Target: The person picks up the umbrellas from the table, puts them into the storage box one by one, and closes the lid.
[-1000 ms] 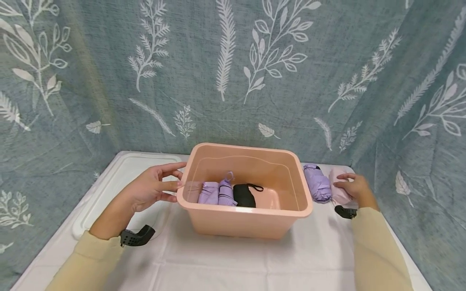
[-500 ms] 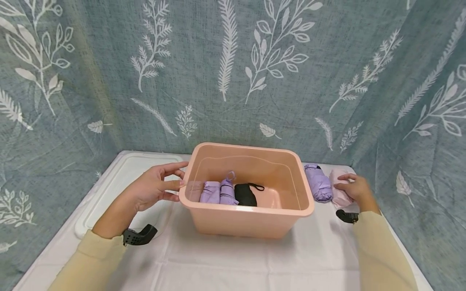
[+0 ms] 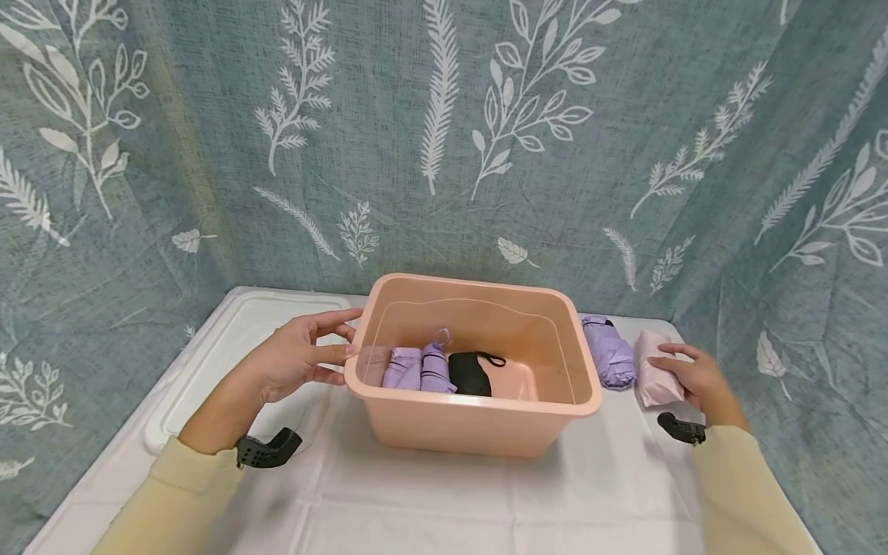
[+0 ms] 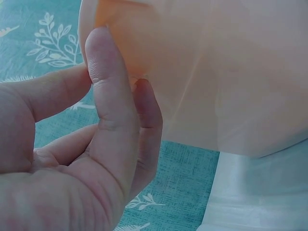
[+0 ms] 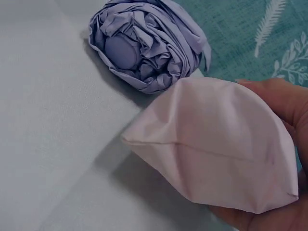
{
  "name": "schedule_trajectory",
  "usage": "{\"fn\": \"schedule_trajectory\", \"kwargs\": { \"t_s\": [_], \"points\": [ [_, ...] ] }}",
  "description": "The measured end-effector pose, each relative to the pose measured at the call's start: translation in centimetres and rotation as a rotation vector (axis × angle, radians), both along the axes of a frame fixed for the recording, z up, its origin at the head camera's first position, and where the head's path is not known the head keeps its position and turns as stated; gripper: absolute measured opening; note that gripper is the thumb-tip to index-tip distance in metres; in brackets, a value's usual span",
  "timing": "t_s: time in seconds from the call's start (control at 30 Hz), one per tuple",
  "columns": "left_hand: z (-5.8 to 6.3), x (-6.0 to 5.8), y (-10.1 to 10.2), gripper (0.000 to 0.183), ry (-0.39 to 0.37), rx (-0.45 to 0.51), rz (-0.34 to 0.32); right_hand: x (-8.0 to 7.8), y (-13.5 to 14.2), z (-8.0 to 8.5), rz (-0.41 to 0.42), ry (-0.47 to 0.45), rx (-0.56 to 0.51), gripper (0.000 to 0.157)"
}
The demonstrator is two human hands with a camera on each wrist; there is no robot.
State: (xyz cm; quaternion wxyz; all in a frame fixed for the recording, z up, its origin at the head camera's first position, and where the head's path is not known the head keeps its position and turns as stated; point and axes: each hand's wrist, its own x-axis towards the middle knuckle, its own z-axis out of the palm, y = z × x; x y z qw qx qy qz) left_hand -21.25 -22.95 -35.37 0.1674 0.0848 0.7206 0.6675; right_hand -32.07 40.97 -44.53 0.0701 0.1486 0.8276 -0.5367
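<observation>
Teal leaf-printed cloth (image 3: 388, 100) hangs around a white-covered table (image 3: 416, 512), where a peach bin (image 3: 458, 425) stands right of a pale lid (image 3: 267, 316) and holds two purple rolls (image 3: 435, 370) and a black pouch (image 3: 469, 376). Both arms reach forward: the left hand (image 3: 298, 358), fingers bent and spread, pinches the bin's rim, while the right hand (image 3: 701, 378), thumb and fingers curved well apart, grips a pink bundle (image 3: 655, 379) beside a purple bundle (image 3: 610, 356). Only the right wrist view shows the purple bundle's round disc (image 5: 121, 51) and the pink bundle's seam (image 5: 216, 151).
</observation>
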Motion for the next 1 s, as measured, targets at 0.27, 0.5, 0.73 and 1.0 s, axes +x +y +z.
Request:
{"fn": "schedule_trajectory", "kwargs": {
  "t_s": [0.27,0.5,0.73,1.0],
  "points": [
    [0.2,0.1,0.1,0.078,0.000,0.002,-0.001,1.0,-0.6,0.3,-0.016,0.033,-0.176,0.036],
    [0.2,0.2,0.1,0.079,-0.010,-0.007,0.003,2.8,-2.1,0.9,-0.028,0.055,-0.365,0.028],
    [0.2,0.1,0.1,0.078,-0.002,-0.015,0.006,4.2,-3.6,1.6,-0.011,0.078,-0.509,0.026],
    [0.3,0.0,0.1,0.078,-0.021,-0.022,0.007,5.1,-5.3,2.0,0.032,0.031,-0.406,0.032]
  ]
}}
